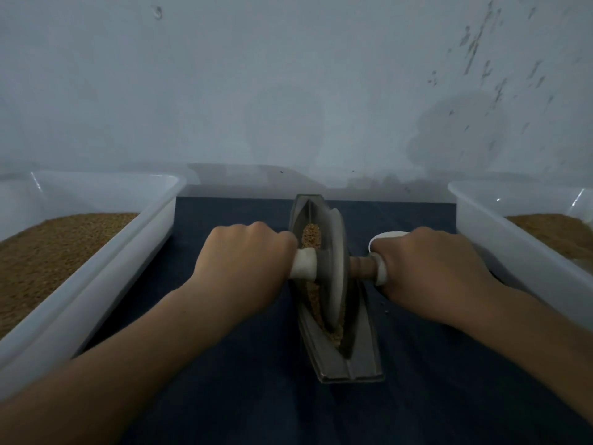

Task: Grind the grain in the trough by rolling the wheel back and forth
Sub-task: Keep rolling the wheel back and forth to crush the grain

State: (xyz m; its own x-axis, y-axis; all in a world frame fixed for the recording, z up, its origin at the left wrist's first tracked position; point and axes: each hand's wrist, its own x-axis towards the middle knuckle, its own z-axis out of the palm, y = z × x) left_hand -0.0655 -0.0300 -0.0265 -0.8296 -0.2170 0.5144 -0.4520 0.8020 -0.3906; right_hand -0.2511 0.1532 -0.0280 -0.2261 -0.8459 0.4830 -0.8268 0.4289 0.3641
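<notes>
We hold the wheel by its axle, which lies crosswise in the frame. Our left hand is curled round the pale left end and our right hand round the right end, each equally close to the disc. The trough runs the other way, its long axis going from lower centre up toward the wall, so we judge the next roll goes along that line, toward us or away. The wheel stands upright in the groove, about midway along. Grain shows beyond the wheel and along its left flank. The disc hides the groove beneath it, and our fingertips are tucked out of sight. A white rounded object peeks from behind the right hand; we cannot tell what it is. The frame edges cut off the left tub and the right tub, both holding grain
</notes>
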